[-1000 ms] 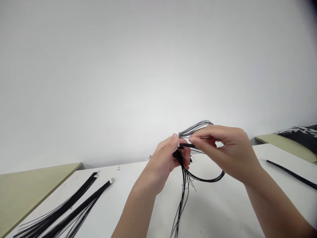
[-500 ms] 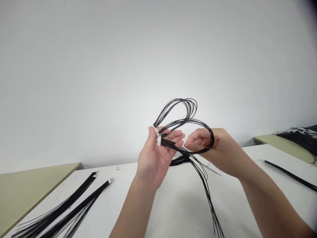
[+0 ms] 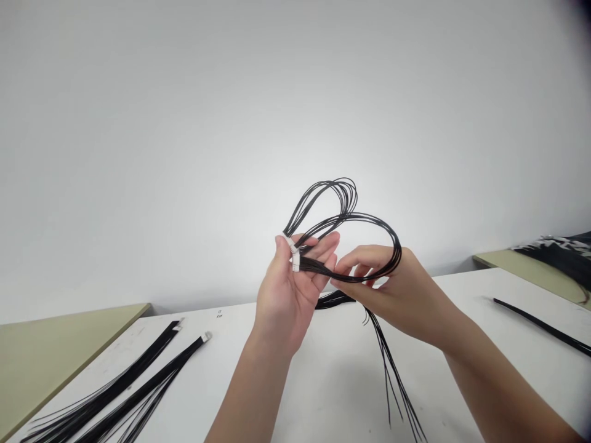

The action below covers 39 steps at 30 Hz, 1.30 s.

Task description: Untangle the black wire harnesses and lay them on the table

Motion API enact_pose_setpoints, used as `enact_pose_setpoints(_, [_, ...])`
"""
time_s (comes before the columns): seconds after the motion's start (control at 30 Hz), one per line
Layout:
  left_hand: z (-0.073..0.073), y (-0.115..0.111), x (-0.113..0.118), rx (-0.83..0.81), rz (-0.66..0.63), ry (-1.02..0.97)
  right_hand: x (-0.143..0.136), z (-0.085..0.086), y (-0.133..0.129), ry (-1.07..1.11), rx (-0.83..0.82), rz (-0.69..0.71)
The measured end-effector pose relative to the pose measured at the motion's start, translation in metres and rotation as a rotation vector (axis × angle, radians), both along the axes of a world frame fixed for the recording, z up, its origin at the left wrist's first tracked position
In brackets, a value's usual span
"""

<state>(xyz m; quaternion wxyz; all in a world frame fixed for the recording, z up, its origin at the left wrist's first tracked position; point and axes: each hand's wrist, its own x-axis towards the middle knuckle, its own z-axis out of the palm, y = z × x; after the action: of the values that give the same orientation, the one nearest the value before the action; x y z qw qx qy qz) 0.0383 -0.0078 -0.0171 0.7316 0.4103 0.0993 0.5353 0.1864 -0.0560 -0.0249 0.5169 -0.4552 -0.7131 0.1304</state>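
Note:
In the head view my left hand [image 3: 289,295] is palm up, its thumb against white connectors [image 3: 295,259] at the ends of a black wire harness [image 3: 344,216]. The harness bends into two loops that rise above the hands, and loose wire tails hang down over the table. My right hand [image 3: 383,277] pinches the lower side of the larger loop close to the left fingertips. Part of the wires is hidden behind the right hand.
Two bundles of black wires [image 3: 148,381] with white connectors lie on the white table [image 3: 221,375] at left. More black wires [image 3: 335,299] lie behind my hands. A black bundle [image 3: 540,325] is at right, and dark wires [image 3: 566,258] are piled on a yellowish board [image 3: 545,274].
My right hand has moved slightly left and closed on the wires beside my left fingers. The loops have shifted a little, and the loose tails hang closer together.

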Motion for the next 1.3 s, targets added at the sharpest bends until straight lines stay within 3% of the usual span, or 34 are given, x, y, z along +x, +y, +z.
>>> enact_pose_setpoints(0.23, [-0.0021, 0.0007, 0.0007, 0.053, 0.023, 0.016, -0.0027, -0.0025, 0.0022, -0.009, 0.048, -0.037])
enact_pose_setpoints(0.57, [-0.002, -0.0015, 0.0001, 0.195, 0.044, 0.037, -0.0057, -0.0013, 0.0015, 0.035, 0.053, 0.07])
enact_pose_setpoints(0.87, [-0.001, -0.0015, -0.0001, 0.235, 0.007, 0.051, -0.0061, -0.0046, 0.0043, 0.003, 0.201, 0.06])
enact_pose_setpoints(1.13, [0.0002, -0.0034, -0.0039, 0.211, -0.079, 0.055, -0.0065, -0.0051, 0.0046, 0.079, 0.156, 0.123])
enact_pose_setpoints(1.3, [0.0015, -0.0035, -0.0041, 0.251, -0.07, 0.092, -0.0076, -0.0023, 0.0049, 0.077, 0.115, 0.075])
